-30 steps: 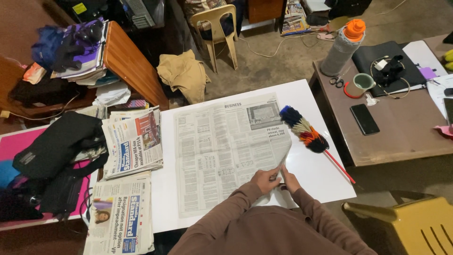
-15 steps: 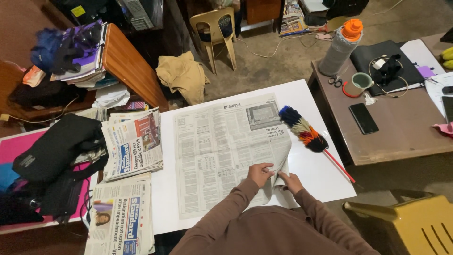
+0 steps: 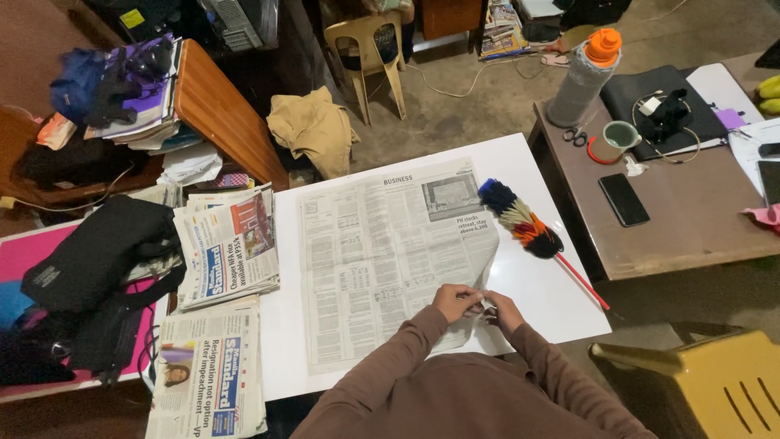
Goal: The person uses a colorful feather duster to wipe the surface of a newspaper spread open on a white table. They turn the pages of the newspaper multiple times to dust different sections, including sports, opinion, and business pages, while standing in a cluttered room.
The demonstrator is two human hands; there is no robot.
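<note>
On the white table [image 3: 561, 284], both hands' fingers [image 3: 467, 294] pinch the newspaper's [image 3: 382, 252] folded lower-right corner.

Two bare hands, left hand [image 3: 457, 302] and right hand [image 3: 504, 310], are meeting on one spread grey newspaper sheet [image 3: 382, 252]; two folded newspaper stacks [image 3: 223, 244] (both left) are lying beside one multicoloured feather duster [image 3: 520, 219], one yellow plastic chair [image 3: 715, 386] waiting

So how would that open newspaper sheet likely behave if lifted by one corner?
The newspaper sheet would probably droop: its corner is already bent up between the left hand and right hand. Thin and wide, it's likely light. It may slide easily on the smooth white table.
</note>
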